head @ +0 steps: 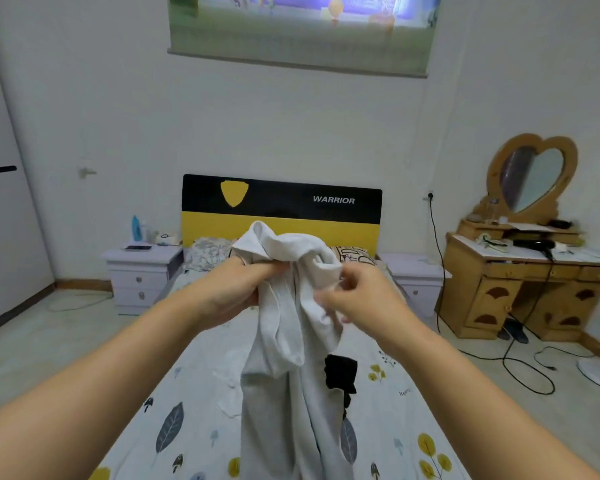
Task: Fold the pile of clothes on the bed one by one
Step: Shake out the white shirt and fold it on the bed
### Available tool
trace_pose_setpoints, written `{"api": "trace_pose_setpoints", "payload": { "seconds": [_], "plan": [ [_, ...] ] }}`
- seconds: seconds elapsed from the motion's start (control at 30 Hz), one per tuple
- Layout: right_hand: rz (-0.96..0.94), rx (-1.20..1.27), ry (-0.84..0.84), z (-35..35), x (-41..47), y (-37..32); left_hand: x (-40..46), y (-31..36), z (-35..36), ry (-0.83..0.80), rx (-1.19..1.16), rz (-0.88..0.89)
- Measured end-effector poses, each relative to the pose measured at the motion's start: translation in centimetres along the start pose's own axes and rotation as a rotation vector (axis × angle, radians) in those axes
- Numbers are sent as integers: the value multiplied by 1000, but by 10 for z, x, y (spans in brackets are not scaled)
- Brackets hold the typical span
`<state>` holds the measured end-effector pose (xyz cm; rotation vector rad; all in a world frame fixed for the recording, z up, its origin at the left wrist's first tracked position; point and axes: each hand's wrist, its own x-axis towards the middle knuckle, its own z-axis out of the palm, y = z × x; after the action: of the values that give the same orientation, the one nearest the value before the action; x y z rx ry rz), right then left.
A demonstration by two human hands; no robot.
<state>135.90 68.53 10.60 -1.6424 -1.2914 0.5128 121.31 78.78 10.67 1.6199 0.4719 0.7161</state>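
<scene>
Above the middle of the bed, the left hand (pixel 232 289) and the right hand (pixel 364 299) both grip a white garment (pixel 291 306), bunched at the top, its loose length hanging down toward the bed (pixel 187 393). A black piece of clothing (pixel 340 372) lies on the leaf-printed sheet just beside the hanging cloth. Beyond the hands stands a black and yellow headboard (pixel 281 209) lettered WARRIOR, with patterned pillows (pixel 208 252) at its foot. A pale nightstand (pixel 141 271) sits to the left, a phone flat on top. To the right a wooden dressing table (pixel 520 285) carries a heart-shaped mirror (pixel 532 174) and clutter on its tabletop. Black cables (pixel 523 372) trail over the floor.
</scene>
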Motion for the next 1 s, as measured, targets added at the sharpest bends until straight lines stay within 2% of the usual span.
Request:
{"api": "trace_pose_setpoints", "payload": {
  "seconds": [0.07,0.1,0.17,0.23,0.33,0.4,0.47,0.57,0.67,0.73,0.8,0.9,1.0],
  "plan": [
    [102,87,-126,3,-7,18,2,2,4,51,-55,30],
    [144,159,-113,4,-7,24,3,3,6,75,-58,26],
    [184,258,31,3,-1,32,3,1,7,134,11,-2],
    [137,162,165,-2,6,29,2,0,8,220,146,-6],
    [-38,-13,152,-5,10,13,0,9,8,301,263,162],
    [-112,-58,100,-1,11,-1,1,18,12,198,495,257],
    [-162,-47,86,8,13,-12,3,22,19,24,661,193],
    [-175,17,145,16,13,-21,6,18,22,-182,617,67],
    [-141,77,140,11,6,-13,6,16,17,-138,685,30],
    [-73,130,60,7,-2,1,5,16,13,-96,713,47],
    [-3,166,-95,4,-11,23,5,19,10,-64,680,69],
    [83,105,-373,10,-24,62,0,29,7,-39,545,116],
    [217,-27,-518,25,-35,88,-2,38,4,-22,387,162]
  ]
}}
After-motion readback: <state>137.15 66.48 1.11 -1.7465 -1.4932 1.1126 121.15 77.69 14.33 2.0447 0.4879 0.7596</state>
